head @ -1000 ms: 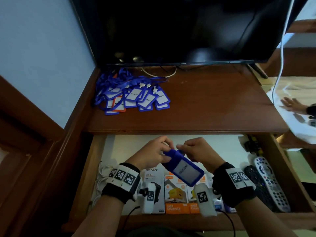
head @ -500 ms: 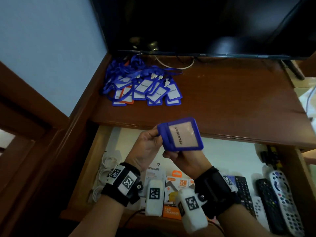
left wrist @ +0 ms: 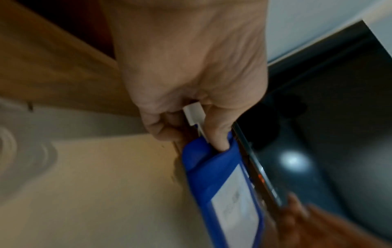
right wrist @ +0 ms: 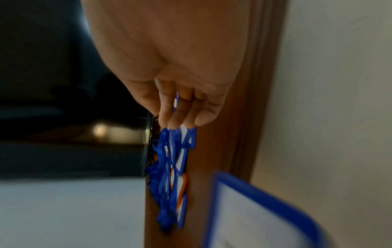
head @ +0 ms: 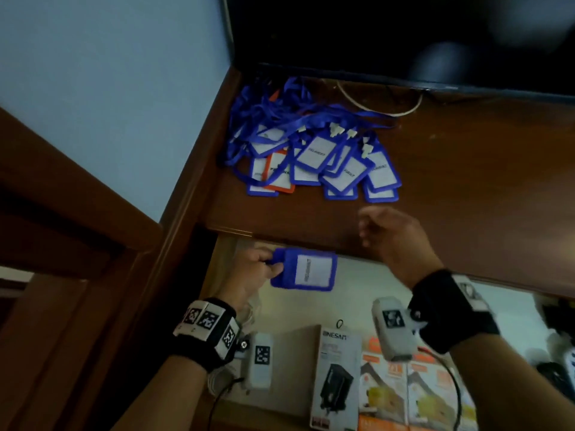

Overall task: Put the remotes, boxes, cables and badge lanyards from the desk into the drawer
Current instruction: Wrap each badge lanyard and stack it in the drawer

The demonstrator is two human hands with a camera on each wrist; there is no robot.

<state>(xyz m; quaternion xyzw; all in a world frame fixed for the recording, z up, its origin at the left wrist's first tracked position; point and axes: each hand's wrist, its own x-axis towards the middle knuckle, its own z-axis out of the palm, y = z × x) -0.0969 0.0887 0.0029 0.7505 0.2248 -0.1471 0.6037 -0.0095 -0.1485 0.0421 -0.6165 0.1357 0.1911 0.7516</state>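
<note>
My left hand [head: 259, 269] pinches a blue badge holder [head: 303, 269] by its clip end and holds it over the back left of the open drawer [head: 367, 293]. The left wrist view shows finger and thumb [left wrist: 216, 134] closed on the holder [left wrist: 222, 181] beside its white clip [left wrist: 193, 115]. My right hand [head: 382, 231] is empty, fingers relaxed, above the desk's front edge, short of the pile of blue badge lanyards [head: 311, 150]. From the right wrist, the fingertips [right wrist: 180, 117] point at that pile [right wrist: 171, 176], apart from it.
The drawer holds a grey charger box [head: 337, 377], orange charger boxes [head: 404, 393], white cables [head: 217, 371] at its left and remotes [head: 560, 365] at the far right. A dark TV [head: 404, 32] stands behind the pile on the desk [head: 466, 169]. A wall bounds the left side.
My right hand has let go of the badge holder and risen toward the pile. The left hand alone has carried the holder down and left, toward the drawer's back.
</note>
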